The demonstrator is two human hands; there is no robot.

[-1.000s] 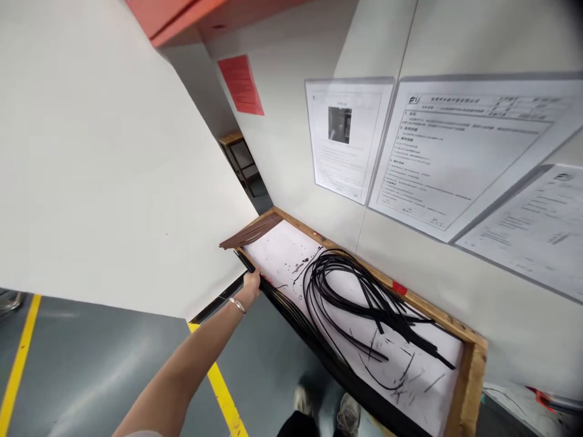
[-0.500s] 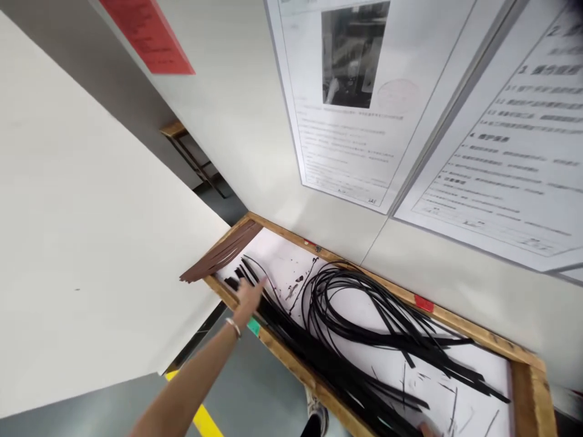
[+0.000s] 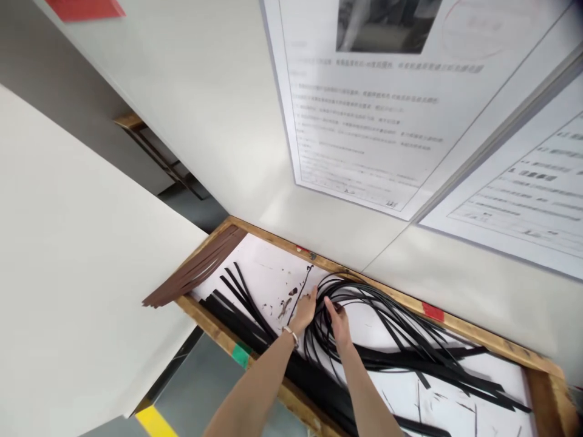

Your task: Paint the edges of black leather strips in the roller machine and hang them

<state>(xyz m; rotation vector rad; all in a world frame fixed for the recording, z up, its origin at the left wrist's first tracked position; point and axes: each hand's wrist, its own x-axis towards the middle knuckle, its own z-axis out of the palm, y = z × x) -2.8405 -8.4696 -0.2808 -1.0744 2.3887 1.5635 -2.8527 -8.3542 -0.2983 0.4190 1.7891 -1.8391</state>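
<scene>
1 left hand [image 3: 304, 312], off straight strips [image 3: 237, 323], and 1 right hand [image 3: 339, 325] now touch black coil [image 3: 387, 358]; grips unclear

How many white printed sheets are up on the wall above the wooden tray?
2. The left sheet is above the tray; the right sheet is beside it. Both run out of the picture, so more may be hidden beyond its edge.

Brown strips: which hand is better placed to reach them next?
Left, I'd judge. The left hand is nearer the brown strips; the right hand is farther off, with the left between. Both hands are at the looped black strips, so neither looks free.
</scene>
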